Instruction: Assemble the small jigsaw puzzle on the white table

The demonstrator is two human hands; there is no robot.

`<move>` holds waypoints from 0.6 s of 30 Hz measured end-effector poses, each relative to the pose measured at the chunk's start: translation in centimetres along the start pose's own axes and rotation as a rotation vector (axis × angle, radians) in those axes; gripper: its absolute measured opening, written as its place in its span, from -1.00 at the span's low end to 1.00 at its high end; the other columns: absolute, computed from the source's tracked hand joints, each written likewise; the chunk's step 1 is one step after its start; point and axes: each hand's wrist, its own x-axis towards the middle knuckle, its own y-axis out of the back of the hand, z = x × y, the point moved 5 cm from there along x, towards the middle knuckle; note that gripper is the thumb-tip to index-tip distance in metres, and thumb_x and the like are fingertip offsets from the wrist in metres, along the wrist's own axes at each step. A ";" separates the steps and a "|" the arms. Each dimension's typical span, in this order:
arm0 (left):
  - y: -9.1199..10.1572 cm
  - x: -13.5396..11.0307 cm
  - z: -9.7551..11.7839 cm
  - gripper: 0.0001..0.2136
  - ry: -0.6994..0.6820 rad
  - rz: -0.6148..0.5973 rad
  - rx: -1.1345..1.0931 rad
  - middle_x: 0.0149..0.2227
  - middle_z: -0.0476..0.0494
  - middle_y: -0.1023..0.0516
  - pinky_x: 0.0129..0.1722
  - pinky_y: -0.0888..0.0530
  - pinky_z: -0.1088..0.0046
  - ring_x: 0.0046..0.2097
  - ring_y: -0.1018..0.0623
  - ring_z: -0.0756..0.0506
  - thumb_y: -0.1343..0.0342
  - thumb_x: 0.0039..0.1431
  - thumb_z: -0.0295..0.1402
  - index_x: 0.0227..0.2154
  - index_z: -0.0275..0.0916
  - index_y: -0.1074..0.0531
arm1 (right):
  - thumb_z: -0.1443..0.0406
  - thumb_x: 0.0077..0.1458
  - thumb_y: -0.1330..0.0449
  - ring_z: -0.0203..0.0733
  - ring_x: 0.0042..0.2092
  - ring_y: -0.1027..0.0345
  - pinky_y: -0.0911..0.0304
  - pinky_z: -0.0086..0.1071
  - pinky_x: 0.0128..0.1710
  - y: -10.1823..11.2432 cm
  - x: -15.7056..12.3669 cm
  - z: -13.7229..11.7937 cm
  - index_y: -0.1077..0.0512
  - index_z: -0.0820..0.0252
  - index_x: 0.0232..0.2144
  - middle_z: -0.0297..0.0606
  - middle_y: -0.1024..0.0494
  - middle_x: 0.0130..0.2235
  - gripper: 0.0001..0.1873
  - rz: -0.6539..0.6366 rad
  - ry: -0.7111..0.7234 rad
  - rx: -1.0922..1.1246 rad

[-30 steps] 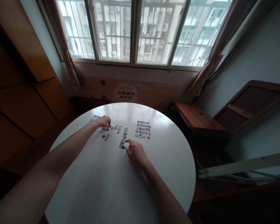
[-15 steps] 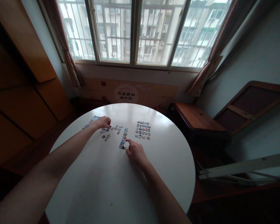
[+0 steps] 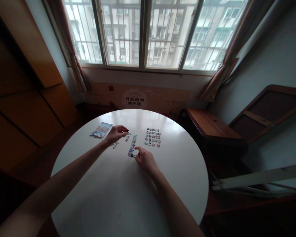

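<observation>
My left hand [image 3: 118, 132] is above the far left part of the round white table, with a small dark jigsaw piece [image 3: 127, 130] pinched at its fingertips. Under and beside it lie loose jigsaw pieces [image 3: 115, 145], partly hidden by the hand. A narrow joined strip of jigsaw [image 3: 131, 148] runs lengthwise at the middle. At its right edge rests my right hand [image 3: 145, 159], index finger stretched out and thumb apart, holding nothing that I can see. To the right, more jigsaw pieces [image 3: 152, 137] are laid out in neat rows.
A colourful picture sheet [image 3: 102, 129] lies at the table's left, behind my left wrist. The round white table [image 3: 113, 197] fills the middle. Beyond it are a barred window and a printed cardboard panel [image 3: 158, 95]. A wooden bench [image 3: 207, 123] stands at the right.
My left hand has moved right from the loose pieces, carrying a dark jigsaw piece towards the strip. The picture sheet is uncovered more. My right hand has stayed at the strip.
</observation>
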 end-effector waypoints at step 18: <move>-5.9 -8.1 -1.2 -0.78 0.231 -0.034 -0.527 -0.50 -0.14 -0.57 -0.37 -0.40 0.49 -0.43 -0.51 -0.02 -0.35 -0.20 -0.30 -0.53 -0.37 -0.52 | 0.28 0.11 -0.15 -0.36 -0.39 -0.31 -0.21 -0.48 -0.37 1.4 -0.1 -0.7 -0.41 0.15 -0.26 -0.31 -0.43 -0.30 -0.87 0.200 0.160 0.186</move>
